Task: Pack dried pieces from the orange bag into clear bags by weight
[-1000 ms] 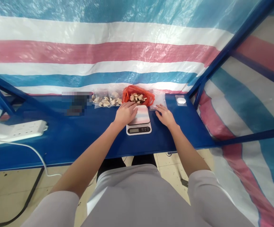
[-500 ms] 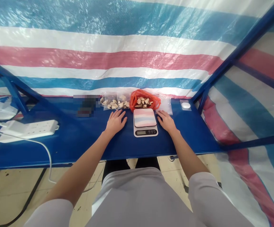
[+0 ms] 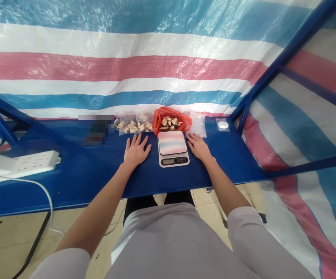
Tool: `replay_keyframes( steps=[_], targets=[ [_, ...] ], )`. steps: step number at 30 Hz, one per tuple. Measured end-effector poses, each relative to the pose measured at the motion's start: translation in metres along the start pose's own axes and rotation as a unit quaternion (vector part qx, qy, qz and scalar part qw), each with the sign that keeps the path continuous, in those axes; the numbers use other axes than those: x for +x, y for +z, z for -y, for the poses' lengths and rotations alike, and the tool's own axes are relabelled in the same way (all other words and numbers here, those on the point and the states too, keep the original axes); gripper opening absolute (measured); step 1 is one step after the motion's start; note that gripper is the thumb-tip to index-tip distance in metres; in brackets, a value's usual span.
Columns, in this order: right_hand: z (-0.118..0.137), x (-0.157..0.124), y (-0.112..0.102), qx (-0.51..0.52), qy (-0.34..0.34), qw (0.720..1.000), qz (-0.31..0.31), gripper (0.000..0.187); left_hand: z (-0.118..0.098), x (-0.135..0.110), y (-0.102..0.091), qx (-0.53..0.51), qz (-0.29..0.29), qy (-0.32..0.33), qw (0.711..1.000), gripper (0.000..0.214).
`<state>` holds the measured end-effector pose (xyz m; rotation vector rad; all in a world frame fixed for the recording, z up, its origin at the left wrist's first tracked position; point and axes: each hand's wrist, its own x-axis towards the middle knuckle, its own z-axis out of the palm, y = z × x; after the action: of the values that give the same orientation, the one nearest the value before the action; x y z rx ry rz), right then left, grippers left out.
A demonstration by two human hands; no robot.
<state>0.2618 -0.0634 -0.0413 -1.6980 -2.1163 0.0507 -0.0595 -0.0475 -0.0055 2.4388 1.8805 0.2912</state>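
Observation:
My left hand [image 3: 136,150] lies flat on the blue table [image 3: 78,170] with its fingers spread, holding nothing. To its right sits a kitchen scale [image 3: 174,149] with a reflective top and a small display. On the other side of the scale my right hand [image 3: 197,146] rests open, fingertips at the edge of the clear plastic bags [image 3: 198,124]. Behind the scale an open red plastic bag [image 3: 157,121] holds dried slices [image 3: 170,123], perhaps mushroom. Two clear bags of similar pale slices [image 3: 131,127] lie beyond my left fingertips.
A white power strip [image 3: 34,161] with a cable lies at the left. A pixelated dark object [image 3: 98,130] is at the back left. At the back right lies a round white item [image 3: 223,125] in a clear bag. Blue frame bars [image 3: 272,73] and striped sheeting [image 3: 144,68] enclose the table.
The view has shifted slightly, so things on the table appear further left. The fingers of my left hand are spread a little wider. Nothing has been picked up.

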Motion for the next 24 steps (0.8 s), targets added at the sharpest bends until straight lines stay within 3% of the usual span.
replay_keyframes(
  steps=[15,24],
  targets=[
    [0.001,0.002,-0.002,0.002,-0.002,1.000,0.006,0.043,-0.002,0.000,-0.003,-0.005,0.007,-0.013,1.000,0.060],
    [-0.003,0.003,-0.015,0.060,0.030,0.995,-0.071,0.038,0.010,0.006,-0.022,-0.064,-0.152,0.037,0.986,0.047]
  ],
)
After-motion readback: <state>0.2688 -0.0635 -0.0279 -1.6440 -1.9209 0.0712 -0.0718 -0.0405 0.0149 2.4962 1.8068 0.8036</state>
